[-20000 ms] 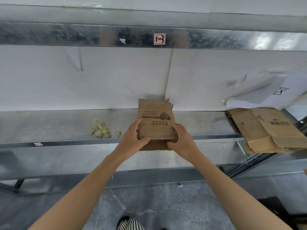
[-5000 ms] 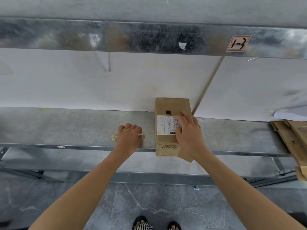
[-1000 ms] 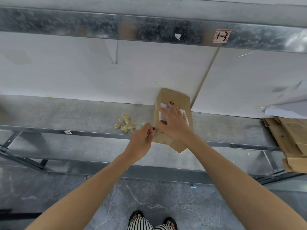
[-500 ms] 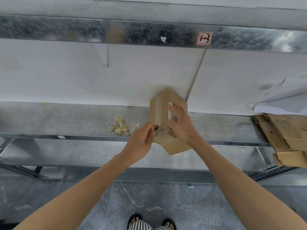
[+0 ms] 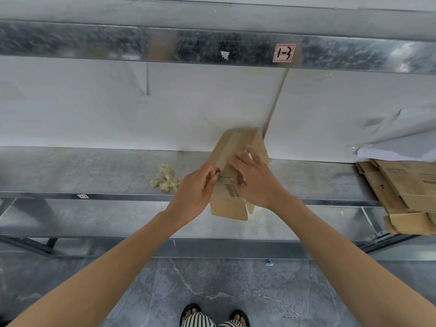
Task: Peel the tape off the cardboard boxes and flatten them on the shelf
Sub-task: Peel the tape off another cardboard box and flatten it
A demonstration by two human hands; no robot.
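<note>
Centre of frame, at the shelf [image 5: 82, 171] front edge: cardboard box [image 5: 230, 205] tilted, near end overhanging, not yet flattened. Right hand [image 5: 256, 185] lies splayed over its top, fingers fairly straight, steadying it. Left hand [image 5: 192, 197] curled, fingertips pinching a tape end [image 5: 213, 176] at the box's left edge; the strip itself is too small to make out. Left of centre, crumpled tape scraps [image 5: 166, 180] on the shelf. Far right, flattened boxes [image 5: 405, 192] stacked. Judgement: some boxes done; this one is at the peeling stage, flattening to follow.
</note>
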